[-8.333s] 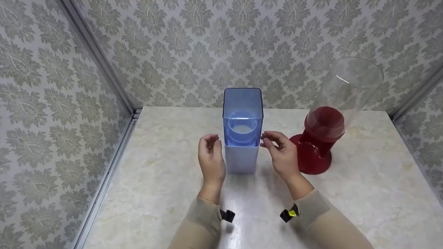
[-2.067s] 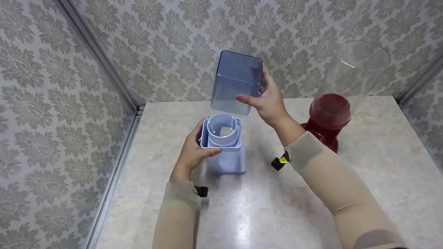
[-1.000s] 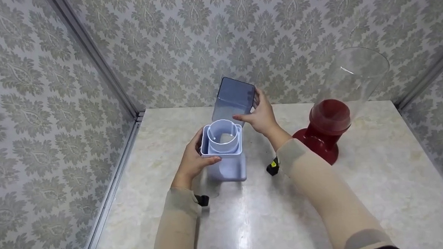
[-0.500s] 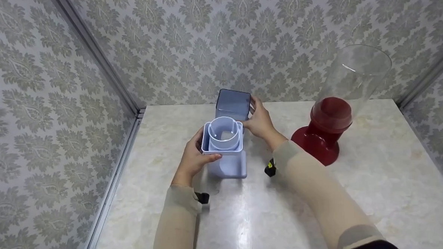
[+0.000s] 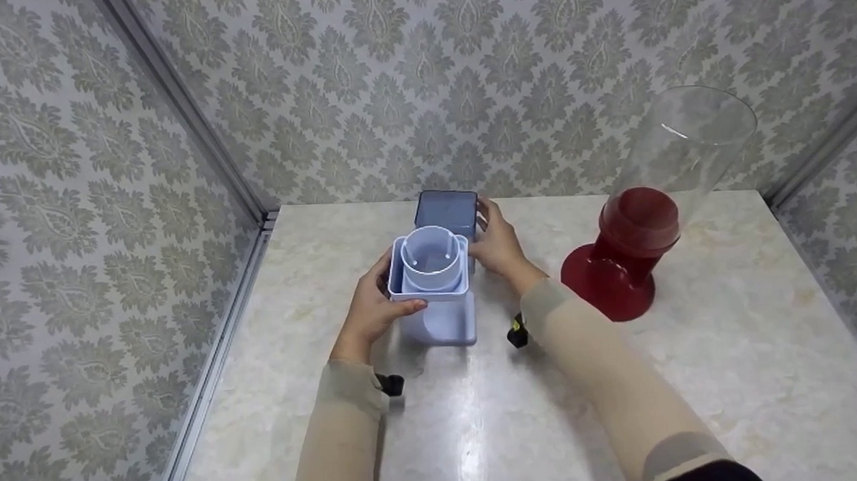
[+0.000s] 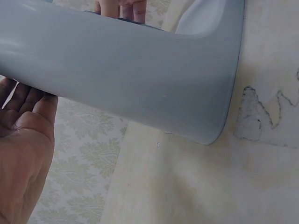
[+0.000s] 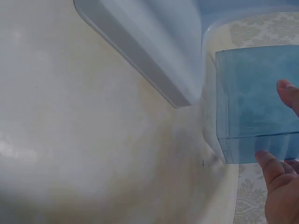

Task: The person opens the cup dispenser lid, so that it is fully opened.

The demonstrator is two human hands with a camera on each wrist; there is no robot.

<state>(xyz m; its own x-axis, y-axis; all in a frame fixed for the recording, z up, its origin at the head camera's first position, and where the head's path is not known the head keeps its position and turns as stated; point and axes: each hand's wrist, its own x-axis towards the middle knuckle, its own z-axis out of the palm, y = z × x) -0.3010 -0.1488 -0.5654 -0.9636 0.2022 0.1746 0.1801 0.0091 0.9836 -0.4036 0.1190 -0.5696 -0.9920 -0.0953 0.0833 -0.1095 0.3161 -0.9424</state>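
Observation:
A pale blue dispenser base (image 5: pixel 438 319) with a square top and a round collar stands on the table. My left hand (image 5: pixel 371 306) grips its upper left side, thumb across the front; the left wrist view shows the base's smooth wall (image 6: pixel 140 70) beside the hand (image 6: pixel 25 149). Just behind the base is a translucent blue square container (image 5: pixel 447 211), held at its right side by my right hand (image 5: pixel 499 241). In the right wrist view the container (image 7: pixel 252 93) is low by the tabletop, with the hand's (image 7: pixel 282 191) thumb and fingers on it. The base hides its lower part in the head view.
A red dispenser base (image 5: pixel 611 283) with a tall clear cylinder (image 5: pixel 685 150) stands to the right, beyond my right forearm. The patterned back wall (image 5: pixel 364 91) rises behind the table (image 5: pixel 263 421), and a metal rail (image 5: pixel 209 358) runs along its left edge.
The blue container came off the top of the base and went down behind it with my right hand. My left hand has moved onto the base's upper left side and grips it.

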